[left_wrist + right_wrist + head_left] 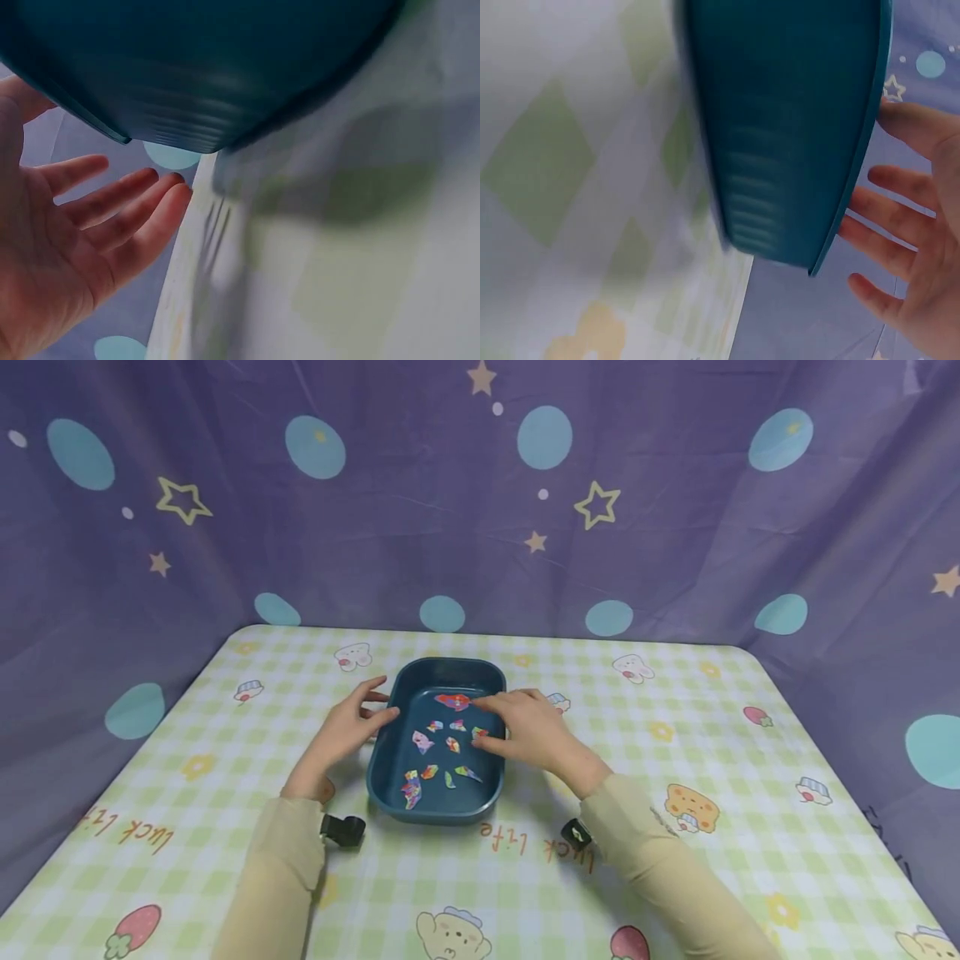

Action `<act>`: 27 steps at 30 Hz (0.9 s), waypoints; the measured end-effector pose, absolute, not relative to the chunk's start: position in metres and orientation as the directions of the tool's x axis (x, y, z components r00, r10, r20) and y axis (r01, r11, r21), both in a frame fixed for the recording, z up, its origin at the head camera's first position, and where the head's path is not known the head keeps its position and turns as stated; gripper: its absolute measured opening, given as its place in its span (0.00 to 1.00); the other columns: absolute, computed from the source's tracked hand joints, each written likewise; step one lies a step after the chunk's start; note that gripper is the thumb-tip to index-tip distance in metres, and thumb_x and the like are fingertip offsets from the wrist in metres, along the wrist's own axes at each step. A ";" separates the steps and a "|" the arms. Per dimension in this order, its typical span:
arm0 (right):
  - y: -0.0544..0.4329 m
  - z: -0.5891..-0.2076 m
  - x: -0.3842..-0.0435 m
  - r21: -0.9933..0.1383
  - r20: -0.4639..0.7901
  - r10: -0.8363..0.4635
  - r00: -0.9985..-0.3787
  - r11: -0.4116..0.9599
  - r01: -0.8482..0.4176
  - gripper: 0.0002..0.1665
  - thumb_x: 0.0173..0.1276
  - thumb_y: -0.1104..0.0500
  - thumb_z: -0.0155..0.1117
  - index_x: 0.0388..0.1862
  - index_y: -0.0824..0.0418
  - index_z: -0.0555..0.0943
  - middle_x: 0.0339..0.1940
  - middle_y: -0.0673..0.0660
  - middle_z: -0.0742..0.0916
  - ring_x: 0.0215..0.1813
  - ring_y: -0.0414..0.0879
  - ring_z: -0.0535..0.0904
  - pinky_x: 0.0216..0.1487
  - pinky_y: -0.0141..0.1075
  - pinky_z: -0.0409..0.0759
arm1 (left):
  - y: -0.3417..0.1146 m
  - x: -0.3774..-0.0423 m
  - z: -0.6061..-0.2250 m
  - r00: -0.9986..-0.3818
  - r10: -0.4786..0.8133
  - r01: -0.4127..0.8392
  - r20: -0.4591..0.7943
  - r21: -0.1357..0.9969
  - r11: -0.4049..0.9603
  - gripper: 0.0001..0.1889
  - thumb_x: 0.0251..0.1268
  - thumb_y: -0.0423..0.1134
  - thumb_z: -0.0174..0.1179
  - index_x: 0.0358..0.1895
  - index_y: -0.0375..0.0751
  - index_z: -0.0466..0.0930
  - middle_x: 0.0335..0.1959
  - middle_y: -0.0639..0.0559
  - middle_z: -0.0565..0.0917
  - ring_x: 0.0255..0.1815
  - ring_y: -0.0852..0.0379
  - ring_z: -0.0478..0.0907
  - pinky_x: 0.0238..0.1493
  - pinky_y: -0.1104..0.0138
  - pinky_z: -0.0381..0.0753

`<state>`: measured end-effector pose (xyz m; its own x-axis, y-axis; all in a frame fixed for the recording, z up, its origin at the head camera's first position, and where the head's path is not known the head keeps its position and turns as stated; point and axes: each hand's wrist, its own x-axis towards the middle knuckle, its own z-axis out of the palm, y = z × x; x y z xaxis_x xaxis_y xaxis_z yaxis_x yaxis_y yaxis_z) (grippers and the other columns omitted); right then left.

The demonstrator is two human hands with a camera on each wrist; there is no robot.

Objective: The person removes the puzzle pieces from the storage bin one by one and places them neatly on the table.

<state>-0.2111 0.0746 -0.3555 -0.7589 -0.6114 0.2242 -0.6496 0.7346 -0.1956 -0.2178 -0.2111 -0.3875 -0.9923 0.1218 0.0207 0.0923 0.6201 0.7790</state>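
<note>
With left grip (pixel 347 727) and right grip (pixel 534 731) both apart, at teal tray (pixel 450 816)

On the left side, placed with thumb at the rim and other fingers spread outside. On the right, extended over the rim, close to a red piece (pixel 452 702) and a multicoloured piece (pixel 478 733); cannot tell if touching. Inside the tray, lying also among small colourful scraps (pixel 422 742), with bare floor at near right. Standing on checked bench (pixel 750 852), near to far edge, with wide cloth on both sides.
</note>
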 end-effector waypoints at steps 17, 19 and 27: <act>0.042 -0.355 -0.212 -0.107 -0.030 -0.738 -0.675 0.673 -0.731 0.23 0.53 0.45 0.68 0.48 0.47 0.80 0.46 0.43 0.83 0.48 0.39 0.77 0.55 0.47 0.67 | -0.208 -0.211 -0.399 -0.989 0.143 0.036 -0.034 0.887 0.461 0.32 0.62 0.39 0.54 0.70 0.54 0.53 0.60 0.37 0.67 0.51 0.45 0.73 0.40 0.65 0.72; 0.038 -0.356 -0.213 -0.108 -0.066 -0.732 -0.678 0.680 -0.725 0.23 0.52 0.45 0.69 0.47 0.47 0.80 0.43 0.43 0.84 0.45 0.37 0.78 0.53 0.46 0.67 | -0.209 -0.211 -0.399 -0.988 0.149 0.034 -0.038 0.891 0.453 0.33 0.62 0.39 0.53 0.70 0.54 0.53 0.60 0.37 0.67 0.50 0.47 0.73 0.41 0.65 0.72; 0.024 -0.365 -0.216 -0.048 -0.204 -0.685 -0.699 0.721 -0.692 0.18 0.49 0.44 0.70 0.40 0.45 0.81 0.30 0.41 0.82 0.36 0.37 0.76 0.47 0.42 0.67 | -0.210 -0.212 -0.401 -0.987 0.150 0.006 -0.062 0.910 0.415 0.33 0.63 0.39 0.53 0.71 0.53 0.52 0.60 0.37 0.66 0.50 0.48 0.71 0.42 0.66 0.70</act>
